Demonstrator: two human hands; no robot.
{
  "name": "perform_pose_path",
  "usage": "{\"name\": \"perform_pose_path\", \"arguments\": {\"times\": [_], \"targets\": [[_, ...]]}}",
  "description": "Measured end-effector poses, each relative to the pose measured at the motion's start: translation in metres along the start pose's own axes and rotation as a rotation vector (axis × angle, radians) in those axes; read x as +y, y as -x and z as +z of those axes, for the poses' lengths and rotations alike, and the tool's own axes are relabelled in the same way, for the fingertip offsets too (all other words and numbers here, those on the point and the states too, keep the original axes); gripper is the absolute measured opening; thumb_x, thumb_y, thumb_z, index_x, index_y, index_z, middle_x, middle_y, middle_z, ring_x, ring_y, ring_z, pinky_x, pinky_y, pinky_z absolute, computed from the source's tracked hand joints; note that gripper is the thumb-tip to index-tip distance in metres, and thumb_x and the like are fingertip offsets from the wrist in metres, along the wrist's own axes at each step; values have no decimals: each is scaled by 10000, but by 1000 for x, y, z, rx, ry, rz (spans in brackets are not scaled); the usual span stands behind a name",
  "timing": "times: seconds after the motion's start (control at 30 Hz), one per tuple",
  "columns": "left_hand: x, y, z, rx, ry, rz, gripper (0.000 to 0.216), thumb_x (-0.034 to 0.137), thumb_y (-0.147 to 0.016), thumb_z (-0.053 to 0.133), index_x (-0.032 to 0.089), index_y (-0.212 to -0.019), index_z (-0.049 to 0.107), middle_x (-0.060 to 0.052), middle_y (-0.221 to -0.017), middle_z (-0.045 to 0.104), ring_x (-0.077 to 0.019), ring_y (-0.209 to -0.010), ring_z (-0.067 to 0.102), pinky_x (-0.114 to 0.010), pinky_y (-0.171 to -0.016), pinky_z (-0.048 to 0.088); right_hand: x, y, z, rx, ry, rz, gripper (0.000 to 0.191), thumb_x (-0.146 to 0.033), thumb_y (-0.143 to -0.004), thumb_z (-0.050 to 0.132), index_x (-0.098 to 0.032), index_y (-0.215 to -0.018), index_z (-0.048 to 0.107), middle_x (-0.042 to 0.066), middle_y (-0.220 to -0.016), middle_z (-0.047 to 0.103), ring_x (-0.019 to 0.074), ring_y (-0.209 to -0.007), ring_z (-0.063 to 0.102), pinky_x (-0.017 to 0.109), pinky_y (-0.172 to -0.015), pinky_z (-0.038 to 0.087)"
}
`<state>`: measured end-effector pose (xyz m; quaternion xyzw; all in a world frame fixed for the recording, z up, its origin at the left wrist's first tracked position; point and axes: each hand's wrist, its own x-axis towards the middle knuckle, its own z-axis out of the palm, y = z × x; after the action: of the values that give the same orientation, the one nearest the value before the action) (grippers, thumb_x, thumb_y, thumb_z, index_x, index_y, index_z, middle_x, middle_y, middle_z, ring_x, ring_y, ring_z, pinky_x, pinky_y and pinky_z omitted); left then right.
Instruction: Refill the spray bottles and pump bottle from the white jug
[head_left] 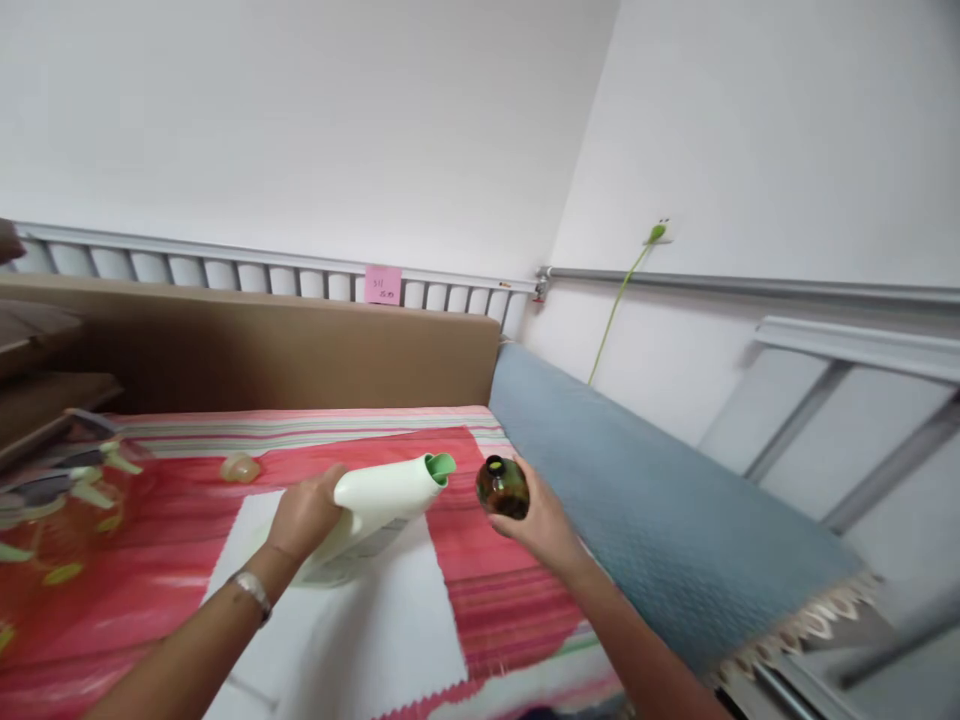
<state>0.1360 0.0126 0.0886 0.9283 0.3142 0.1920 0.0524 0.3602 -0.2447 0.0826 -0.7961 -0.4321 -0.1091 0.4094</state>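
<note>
The left hand [306, 515] grips a tilted white jug [386, 495], its green spout [441, 466] towards three o'clock, where the right hand [546, 528] grasps a brown bottle [504, 492], just apart, contents unclear; blurred spray bottles [91, 488] sit at nine o'clock

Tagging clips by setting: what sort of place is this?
An indoor room, perhaps in a home, though I can't tell for certain. A white radiator runs along one wall, a green plug sits nearby, and a striped red cloth is spread out.
</note>
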Motion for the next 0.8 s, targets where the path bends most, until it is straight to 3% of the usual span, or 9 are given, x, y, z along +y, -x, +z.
{"name": "perform_pose_path", "arguments": {"times": [0.1,0.23,0.47,0.8], "targets": [[0,-6,2,3,-15,17,161,232,-823,390,230,-872,542,-39,-829,700,-229,-753,654,-265,-580,360,-6,-23,-23,-66,215,-222,759,-286,-644,670,-193,-1312,324,110,-1243,509,268,-1154,472,423,-973,370],[3,-7,1,1,-5,35,170,213,-809,393,235,-879,547,-39,-851,701,-231,-761,651,-266,-577,361,-19,-44,-36,-121,391,-366,737,-232,-670,637,-172,-1319,294,117,-1184,525,261,-1092,491,390,-917,391],[5,-7,4,-2,-6,30,215,173,-802,399,224,-943,554,-64,-871,702,-235,-799,653,-274,-608,383,-46,-58,-36,-193,515,-448,633,-199,-676,632,-213,-1257,382,77,-1026,535,236,-944,507,349,-827,397],[4,-4,-1,-28,44,4,196,182,-811,414,219,-924,570,-73,-866,697,-229,-795,653,-280,-644,414,-60,-62,-25,-268,674,-553,631,-105,-644,567,-207,-1244,398,92,-1075,494,239,-976,462,379,-879,347]]}}
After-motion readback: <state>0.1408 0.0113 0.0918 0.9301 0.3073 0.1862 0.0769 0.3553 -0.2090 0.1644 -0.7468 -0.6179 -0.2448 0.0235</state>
